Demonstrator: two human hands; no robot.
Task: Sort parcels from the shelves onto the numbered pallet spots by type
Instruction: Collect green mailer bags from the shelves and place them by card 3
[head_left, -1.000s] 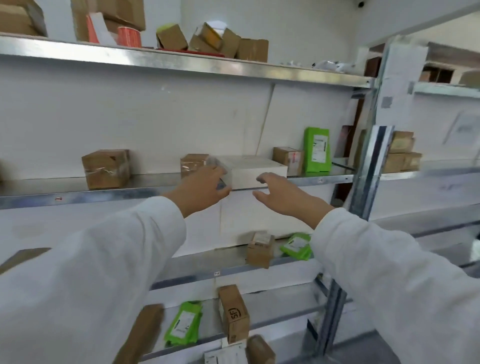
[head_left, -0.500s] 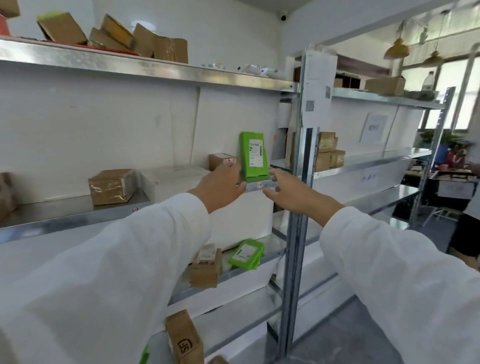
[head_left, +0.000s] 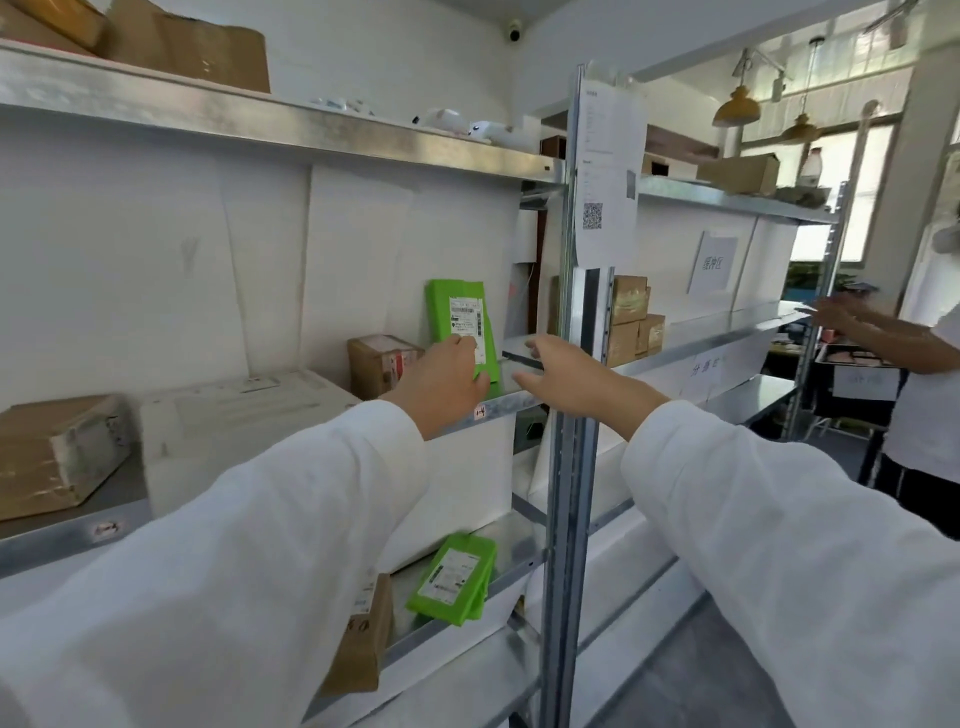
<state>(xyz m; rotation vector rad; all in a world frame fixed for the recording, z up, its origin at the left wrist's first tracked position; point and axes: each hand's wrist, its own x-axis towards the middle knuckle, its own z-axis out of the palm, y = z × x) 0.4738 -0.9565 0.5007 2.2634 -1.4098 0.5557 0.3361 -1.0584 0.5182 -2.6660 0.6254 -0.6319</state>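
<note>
Parcel room, mid-sort. We face the middle shelf (head_left: 514, 401), closed at its R end by a steel post (head_left: 569, 493). A white foam box (head_left: 244, 415) sits along the front edge near centre, a taped brown carton (head_left: 52, 457) toward the L end, and a smaller brown carton (head_left: 379, 364) further R by the back edge.

The thing for this step, as we judge it, is the green parcel (head_left: 454, 317). It stands upright at the shelf's back R corner, leaning on the white back panel just beside the smaller carton. A 2nd green parcel (head_left: 452, 577) lies flat on the shelf below, near its R end.

Our L hand (head_left: 441, 384) lies on the upright parcel's lower half, fingers bent against its printed label (head_left: 467, 319). Whether that grip is clamped round an edge or only pressing the face, we cannot tell. Our R hand (head_left: 563, 376) is apart from the parcel, its grip spread w/ fingers straight and holding nothing, over the shelf's R end just beside the post.

How to do it well, in our view: the parcel looks thin & soft, so a pinch on one corner may let it flop or slide.

- Tip it fwd off the panel w/ the L hand.
- Bring the R hand in on its R edge and lift w/ both.
- Stay clear of the post and don't nudge the carton next door.
- Keep the label toward us, since type decides the numbered pallet spot. No pallet is in view here.
</note>
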